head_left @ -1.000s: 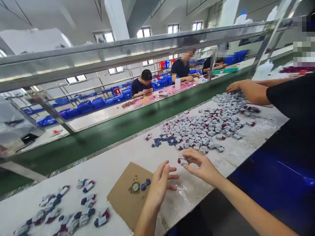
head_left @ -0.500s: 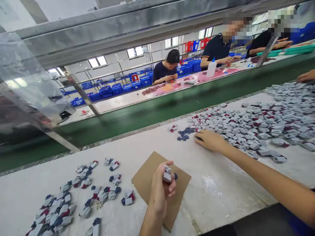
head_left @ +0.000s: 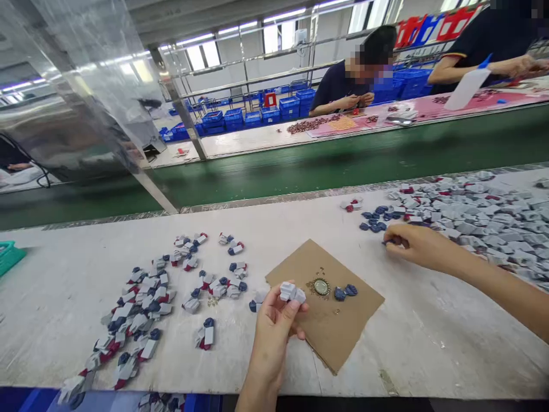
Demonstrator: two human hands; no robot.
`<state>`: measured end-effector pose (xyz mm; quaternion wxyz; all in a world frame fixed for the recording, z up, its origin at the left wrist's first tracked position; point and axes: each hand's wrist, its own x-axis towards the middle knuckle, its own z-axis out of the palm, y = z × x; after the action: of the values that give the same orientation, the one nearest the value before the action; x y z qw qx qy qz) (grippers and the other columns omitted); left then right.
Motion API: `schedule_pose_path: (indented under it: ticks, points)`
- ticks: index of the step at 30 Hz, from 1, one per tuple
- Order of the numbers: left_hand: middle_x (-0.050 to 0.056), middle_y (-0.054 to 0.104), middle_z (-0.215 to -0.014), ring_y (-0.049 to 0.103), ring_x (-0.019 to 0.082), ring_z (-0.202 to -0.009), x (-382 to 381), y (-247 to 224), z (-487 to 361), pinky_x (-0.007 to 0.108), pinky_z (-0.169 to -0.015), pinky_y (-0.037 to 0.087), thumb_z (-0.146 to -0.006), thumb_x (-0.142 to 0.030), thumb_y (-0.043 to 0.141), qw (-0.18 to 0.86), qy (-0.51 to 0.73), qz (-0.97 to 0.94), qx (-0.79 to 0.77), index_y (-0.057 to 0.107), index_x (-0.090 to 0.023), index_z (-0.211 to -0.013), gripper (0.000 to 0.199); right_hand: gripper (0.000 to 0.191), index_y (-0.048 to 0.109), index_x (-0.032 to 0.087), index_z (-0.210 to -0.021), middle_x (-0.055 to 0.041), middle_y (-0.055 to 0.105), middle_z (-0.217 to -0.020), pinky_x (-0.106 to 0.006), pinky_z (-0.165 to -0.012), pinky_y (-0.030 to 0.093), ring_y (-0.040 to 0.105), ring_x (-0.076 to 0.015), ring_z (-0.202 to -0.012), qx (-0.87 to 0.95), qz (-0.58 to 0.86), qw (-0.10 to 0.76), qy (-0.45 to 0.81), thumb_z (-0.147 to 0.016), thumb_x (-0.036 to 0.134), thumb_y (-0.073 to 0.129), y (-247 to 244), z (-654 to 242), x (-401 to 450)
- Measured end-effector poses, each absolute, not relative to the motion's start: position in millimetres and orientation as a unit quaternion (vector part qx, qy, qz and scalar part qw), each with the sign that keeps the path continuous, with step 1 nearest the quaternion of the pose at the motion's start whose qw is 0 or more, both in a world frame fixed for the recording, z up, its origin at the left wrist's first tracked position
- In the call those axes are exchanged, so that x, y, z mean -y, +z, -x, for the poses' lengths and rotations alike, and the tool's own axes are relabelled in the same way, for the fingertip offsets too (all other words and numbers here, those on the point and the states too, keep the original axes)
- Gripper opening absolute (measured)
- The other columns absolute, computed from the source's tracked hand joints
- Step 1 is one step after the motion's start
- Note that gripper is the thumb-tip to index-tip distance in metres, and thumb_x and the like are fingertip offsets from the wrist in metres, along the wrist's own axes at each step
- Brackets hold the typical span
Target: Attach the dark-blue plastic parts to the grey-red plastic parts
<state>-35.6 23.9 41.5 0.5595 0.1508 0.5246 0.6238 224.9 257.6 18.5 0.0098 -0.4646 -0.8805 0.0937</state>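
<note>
Left hand is pinched shut on a small grey piece, held up just above the near edge of the cardboard sheet. Right hand reaches out, fingers closed on a dark blue cap at the edge of the blue caps beside the grey pile. These bits look light, hard and tiny, probably slippery; a fingertip pinch across the flat sides seems best.
</note>
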Motion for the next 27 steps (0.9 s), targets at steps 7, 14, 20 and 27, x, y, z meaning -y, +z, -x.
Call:
schedule_pose_path:
  ticks: [7,14,20,27]
  points:
    - [-0.002,0.058,-0.064,0.051,0.006,-0.046,-14.3,28.8,38.2,0.012,-0.034,0.034,-0.074,-0.032,0.065,0.577,0.639,-0.166,-0.481,0.052,-0.018,-0.109,0.04,0.027,0.065,0.021,-0.093,-0.0121,0.066,-0.092,-0.034,-0.059,0.044,0.06,-0.0245,-0.071,0.878,0.453,-0.009,0.153,-0.078,0.04,0.052,3.7,-241.5,-260.9]
    - [0.007,0.061,-0.085,0.055,0.012,-0.067,-10.7,36.3,39.6,0.016,-0.036,0.044,-0.079,-0.037,0.052,0.628,0.679,-0.097,-0.368,0.058,-0.016,-0.107,0.036,0.028,0.064,0.02,-0.095,-0.0104,0.063,-0.1,-0.028,-0.059,0.048,0.06,-0.019,-0.077,0.866,0.437,0.128,0.207,-0.085,0.039,0.046,22.7,-211.7,-219.9]
    - [0.007,0.062,-0.104,0.061,0.014,-0.088,-14.2,44.4,35.2,0.018,-0.057,0.053,-0.077,-0.017,0.062,0.61,0.652,-0.066,-0.445,0.05,-0.021,-0.119,0.044,0.031,0.056,0.023,-0.103,-0.0055,0.064,-0.081,-0.028,-0.056,0.049,0.06,-0.0177,-0.068,0.843,0.405,0.182,0.302,-0.08,0.044,0.054,49.0,-171.5,-179.6]
    - [0.003,0.062,-0.081,0.058,0.01,-0.066,-12.6,46.5,35.5,0.018,-0.051,0.047,-0.082,-0.023,0.051,0.602,0.662,-0.092,-0.437,0.054,-0.016,-0.09,0.011,0.029,0.058,0.023,-0.107,-0.0055,0.065,-0.086,-0.026,-0.053,0.047,0.061,-0.0159,-0.067,0.825,0.333,0.15,0.432,-0.085,0.039,0.047,59.2,-142.6,-143.9]
